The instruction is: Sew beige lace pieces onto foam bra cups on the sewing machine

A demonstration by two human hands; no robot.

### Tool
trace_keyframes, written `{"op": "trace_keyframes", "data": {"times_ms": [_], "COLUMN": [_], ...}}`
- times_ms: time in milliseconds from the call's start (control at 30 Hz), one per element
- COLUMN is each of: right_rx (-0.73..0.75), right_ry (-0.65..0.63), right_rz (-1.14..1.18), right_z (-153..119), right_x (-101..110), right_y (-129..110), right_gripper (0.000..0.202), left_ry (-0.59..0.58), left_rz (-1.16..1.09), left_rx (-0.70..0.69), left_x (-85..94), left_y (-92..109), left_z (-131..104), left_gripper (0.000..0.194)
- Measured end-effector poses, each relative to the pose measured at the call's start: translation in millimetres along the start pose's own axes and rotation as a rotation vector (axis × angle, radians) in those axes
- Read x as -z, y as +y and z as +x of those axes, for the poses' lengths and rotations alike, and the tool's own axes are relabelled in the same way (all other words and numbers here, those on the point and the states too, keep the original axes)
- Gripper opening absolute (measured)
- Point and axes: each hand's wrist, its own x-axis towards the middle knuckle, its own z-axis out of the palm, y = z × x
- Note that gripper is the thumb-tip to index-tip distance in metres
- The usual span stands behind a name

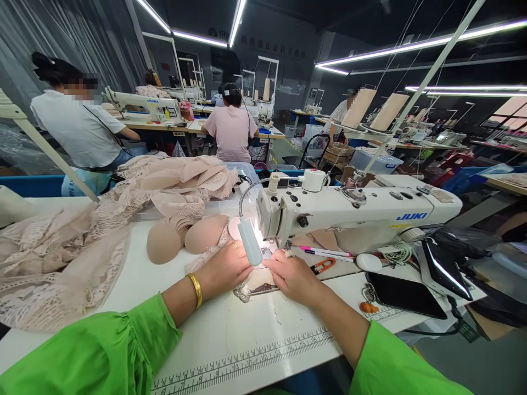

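Nearest, printed ruler strip along table edge, toward wearer from sewing machine. Left hand flat, fingers together, pressing lace piece on bed just left of needle; gold bangle on wrist. Right hand palm down, fingertips pinning same piece just right of needle, nothing clasped. Seam judged mid-run: piece under presser foot, lamp lit. Right of machine bed: thread snips, pens, phone. Left of machine: two bra cups, then lace heap, apparently unsewn. Beyond machine, co-workers seated.
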Motion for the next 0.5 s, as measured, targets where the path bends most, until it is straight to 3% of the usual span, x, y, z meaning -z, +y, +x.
{"op": "trace_keyframes", "data": {"times_ms": [167,300,400,500], "right_rx": [-0.009,-0.061,-0.284,-0.527], "right_ry": [0.009,0.022,-0.009,-0.062], "right_rz": [0.038,0.171,0.463,0.946], "right_z": [-3.1,-4.2,-0.9,7.4], "right_x": [-4.7,-3.1,2.3,3.2], "right_y": [6.0,0.9,-17.0,-41.0], "right_gripper": [0.031,0.026,0.018,0.036], "left_ry": [-0.078,-0.058,-0.021,0.023], "left_rz": [0.073,0.057,0.031,-0.108], "left_rx": [0.070,0.135,0.158,0.185], "left_x": [-5.3,-6.5,7.2,26.1], "left_y": [-2.6,-6.4,4.1,42.6], "left_z": [1.7,3.0,-4.9,-26.9], "left_gripper": [0.016,0.021,0.022,0.018]}}
